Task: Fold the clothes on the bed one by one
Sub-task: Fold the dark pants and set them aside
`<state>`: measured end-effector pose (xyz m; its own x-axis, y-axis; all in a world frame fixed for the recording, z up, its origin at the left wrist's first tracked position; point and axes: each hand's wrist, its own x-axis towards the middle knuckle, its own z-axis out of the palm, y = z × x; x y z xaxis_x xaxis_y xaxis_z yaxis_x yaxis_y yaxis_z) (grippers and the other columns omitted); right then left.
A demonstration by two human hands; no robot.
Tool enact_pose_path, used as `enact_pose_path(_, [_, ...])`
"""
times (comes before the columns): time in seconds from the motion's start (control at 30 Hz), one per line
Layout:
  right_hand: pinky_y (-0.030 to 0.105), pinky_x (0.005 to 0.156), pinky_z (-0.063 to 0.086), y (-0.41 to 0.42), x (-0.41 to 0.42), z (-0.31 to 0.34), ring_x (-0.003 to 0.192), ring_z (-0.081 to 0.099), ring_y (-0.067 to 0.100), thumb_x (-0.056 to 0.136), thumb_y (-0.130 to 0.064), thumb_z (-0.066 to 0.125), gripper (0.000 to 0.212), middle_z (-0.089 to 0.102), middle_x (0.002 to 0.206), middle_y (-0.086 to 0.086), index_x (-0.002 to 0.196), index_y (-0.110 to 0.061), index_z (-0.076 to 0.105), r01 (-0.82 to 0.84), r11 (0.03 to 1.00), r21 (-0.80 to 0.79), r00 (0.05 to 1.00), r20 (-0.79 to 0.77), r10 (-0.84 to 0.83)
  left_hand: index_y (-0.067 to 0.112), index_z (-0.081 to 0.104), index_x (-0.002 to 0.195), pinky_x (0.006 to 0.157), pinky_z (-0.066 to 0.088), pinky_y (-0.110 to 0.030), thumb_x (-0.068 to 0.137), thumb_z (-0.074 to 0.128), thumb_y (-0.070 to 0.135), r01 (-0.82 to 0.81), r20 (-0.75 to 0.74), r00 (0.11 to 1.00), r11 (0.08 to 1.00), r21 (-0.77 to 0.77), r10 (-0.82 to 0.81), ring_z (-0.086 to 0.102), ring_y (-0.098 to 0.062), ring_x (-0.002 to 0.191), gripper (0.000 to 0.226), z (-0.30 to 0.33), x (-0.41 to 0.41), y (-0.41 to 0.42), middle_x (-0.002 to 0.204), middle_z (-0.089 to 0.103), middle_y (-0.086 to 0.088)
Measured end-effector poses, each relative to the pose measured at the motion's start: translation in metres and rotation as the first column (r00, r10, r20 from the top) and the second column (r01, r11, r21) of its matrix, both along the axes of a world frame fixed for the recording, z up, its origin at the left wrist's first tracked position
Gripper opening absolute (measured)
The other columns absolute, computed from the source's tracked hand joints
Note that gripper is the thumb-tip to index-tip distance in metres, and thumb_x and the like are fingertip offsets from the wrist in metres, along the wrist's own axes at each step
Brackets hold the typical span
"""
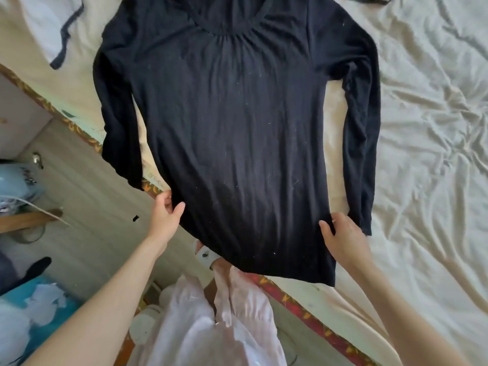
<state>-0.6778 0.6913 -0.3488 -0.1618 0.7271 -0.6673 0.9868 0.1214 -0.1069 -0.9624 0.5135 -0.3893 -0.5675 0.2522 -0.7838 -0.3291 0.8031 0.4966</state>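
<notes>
black long-sleeved top (232,128) is the garment in hand, spread face up on the cream sheet of the bed (427,133), its lower part hanging past the bed's near edge. left hand (165,216) pinches the top's left side edge near the hem, thumb lying on the cloth and the curled fingers tucked behind it. right hand (342,239) is at the opposite side edge, thumb on top of the cloth; its fingers are hidden behind the hand, so whether they curl under the fabric cannot be told for sure, though it reads as a light hold. from those two holds the garment runs straight away from the person: hem nearest, gathered neckline (229,30) farthest, so the long axis points from the body toward the far side of the bed. both sleeves lie alongside the trunk, the right sleeve (364,133) just beyond the right hand, the left sleeve (116,114) above the left hand. each hand is nearest its own sleeve, so a fold inward across the long axis looks like the likely next step. the overhanging hem could slip toward the floor if let go. a white garment with dark trim (45,30) lies at the far left of the bed.
</notes>
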Motion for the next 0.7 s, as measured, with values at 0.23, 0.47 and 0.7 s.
enact_pose_path(0.23, [0.029,0.051,0.026,-0.047,0.028,0.006,0.058,0.041,0.019,0.098,-0.025,0.046,0.03,0.041,0.061,0.0,0.072,-0.012,0.04,0.309,0.951,-0.007,0.938,-0.161,-0.306,0.01,0.052,0.124,0.093,0.039,-0.033,0.095,0.055,0.025,0.139,0.166,0.977,0.989,-0.041,-0.131,0.048,-0.021,0.116,0.033,0.003,0.016,-0.033,0.112,0.055,0.002])
enact_pose_path(0.47, [0.036,0.063,0.031,-0.079,0.027,0.018,0.074,0.045,0.022,0.103,-0.03,0.029,0.027,0.048,0.08,0.001,0.096,-0.009,0.044,0.588,0.802,0.108,0.788,-0.3,-0.537,-0.003,0.053,0.102,0.072,0.042,-0.037,0.101,0.04,0.026,0.008,-0.202,0.979,1.0,0.027,-0.003,0.054,-0.029,0.087,0.032,0.029,0.035,-0.081,0.089,0.056,-0.008])
enact_pose_path(0.7, [0.037,0.056,0.03,-0.085,0.034,0.028,0.062,0.045,0.017,0.104,-0.029,0.029,0.025,0.049,0.07,0.0,0.101,-0.009,0.045,0.482,0.859,0.174,0.855,-0.306,-0.418,-0.001,0.042,0.086,0.069,0.035,-0.042,0.102,0.035,0.025,0.084,-0.491,0.869,0.996,0.009,-0.068,0.047,-0.037,0.078,0.032,0.036,0.039,-0.099,0.082,0.048,-0.022])
